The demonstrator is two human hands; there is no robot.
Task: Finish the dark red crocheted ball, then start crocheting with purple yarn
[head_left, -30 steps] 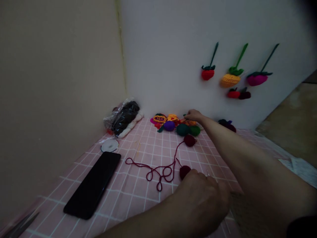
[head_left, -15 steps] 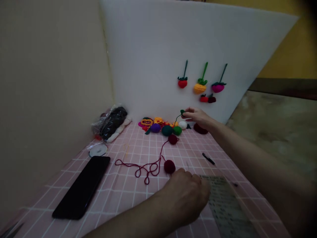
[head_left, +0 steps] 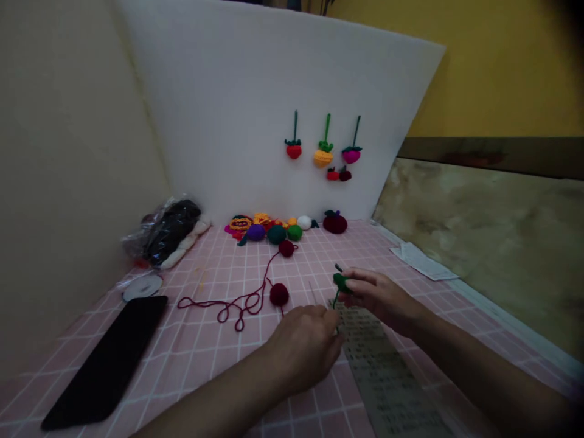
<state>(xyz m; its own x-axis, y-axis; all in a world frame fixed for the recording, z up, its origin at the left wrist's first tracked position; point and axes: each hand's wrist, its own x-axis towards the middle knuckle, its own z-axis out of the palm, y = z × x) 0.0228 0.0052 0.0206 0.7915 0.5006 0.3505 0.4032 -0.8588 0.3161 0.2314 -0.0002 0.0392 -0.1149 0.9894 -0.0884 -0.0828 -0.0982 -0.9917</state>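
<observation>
My right hand (head_left: 381, 298) pinches a small green crocheted piece (head_left: 340, 281), and a strand of green yarn (head_left: 336, 299) trails down from it toward my left hand. My left hand (head_left: 303, 347) is closed low over the table, and a thin needle-like rod (head_left: 312, 292) sticks up from behind its knuckles. What else lies inside its fingers is hidden. Just beyond it sits a dark red crocheted ball (head_left: 279, 295), with a strand running down to that hand. Loops of dark red yarn (head_left: 246, 304) spread to the left and lead to another dark red ball (head_left: 286, 248).
A black phone (head_left: 107, 365) and a white disc (head_left: 142, 287) lie at left, near a plastic bag of dark yarn (head_left: 173, 225). Coloured yarn balls (head_left: 276, 235) line the white board (head_left: 228, 121). A written sheet (head_left: 387, 371) lies under my hands; a dark pen (head_left: 338, 267) shows beyond.
My right hand has come back from the yarn balls toward my left hand, bringing the green piece. The view has turned to the right.
</observation>
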